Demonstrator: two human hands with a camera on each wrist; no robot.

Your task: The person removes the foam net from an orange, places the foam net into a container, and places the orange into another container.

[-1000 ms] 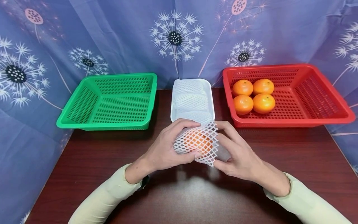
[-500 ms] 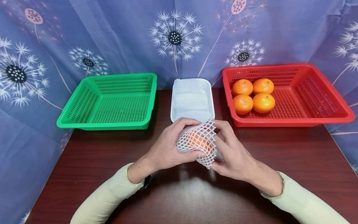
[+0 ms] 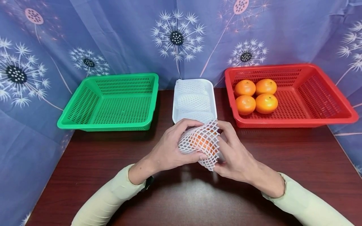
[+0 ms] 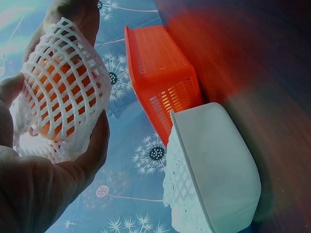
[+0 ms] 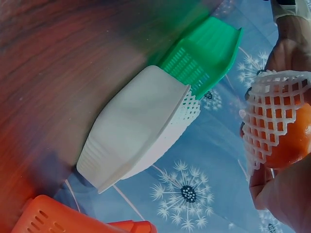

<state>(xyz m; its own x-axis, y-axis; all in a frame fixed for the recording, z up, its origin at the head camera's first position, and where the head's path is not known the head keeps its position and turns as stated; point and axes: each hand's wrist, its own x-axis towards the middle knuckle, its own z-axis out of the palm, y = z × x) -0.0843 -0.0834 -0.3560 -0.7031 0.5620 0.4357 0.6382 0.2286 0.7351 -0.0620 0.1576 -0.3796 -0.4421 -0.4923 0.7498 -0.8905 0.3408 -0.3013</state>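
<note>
Over the middle of the table, an orange sits inside a white foam fruit net. My left hand grips the netted orange from the left, its thumb across the front of the net. Around the net's open, flared end on the right, the fingers of my right hand curl and hold the fruit. In the right wrist view, a bare part of the orange shows past the net's edge. The right fingertips are partly hidden behind the net in the head view.
A white tray with several foam nets stands just behind the hands. To the left is a green basket with nothing visible in it. A red basket at right holds several oranges.
My right hand has shifted slightly left, towards the left hand. The net's open end has tilted and bunched a little; over the last half second hardly anything differs.
</note>
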